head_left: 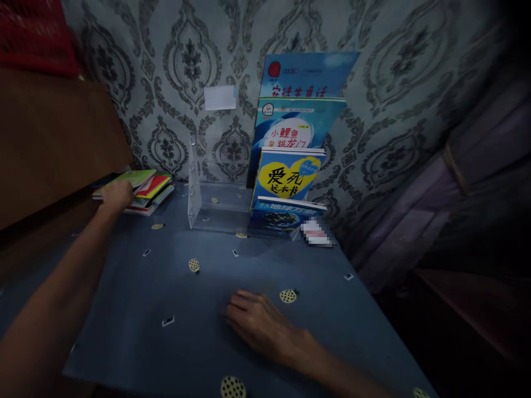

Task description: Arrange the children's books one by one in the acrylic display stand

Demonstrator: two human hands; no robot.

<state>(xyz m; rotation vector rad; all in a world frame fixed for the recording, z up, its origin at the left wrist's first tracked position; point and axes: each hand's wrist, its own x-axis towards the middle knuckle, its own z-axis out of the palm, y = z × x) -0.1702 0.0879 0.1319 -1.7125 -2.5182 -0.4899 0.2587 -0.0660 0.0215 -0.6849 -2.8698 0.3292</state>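
Observation:
My left hand (118, 194) reaches to the far left of the table, where its fingers close on the green-covered book (139, 178) at the top of a pile. Beneath and beside that book, red, yellow and white edges of other books (154, 187) stick out unevenly. My right hand (253, 318) lies on the tablecloth near the front, its fingers curled together with nothing visible in them. A clear stepped rack (194, 188) stands against the wall. Its right side holds several upright books, including a blue one with a yellow heart (282, 176).
A patterned blue cloth (207, 287) covers the table. A small pixelated item (316, 232) lies right of the rack. Brown board (53, 138) borders the left, with a red basket (37, 38) above. A purple curtain (415, 221) hangs at right. White paper (219, 98) is on the wall.

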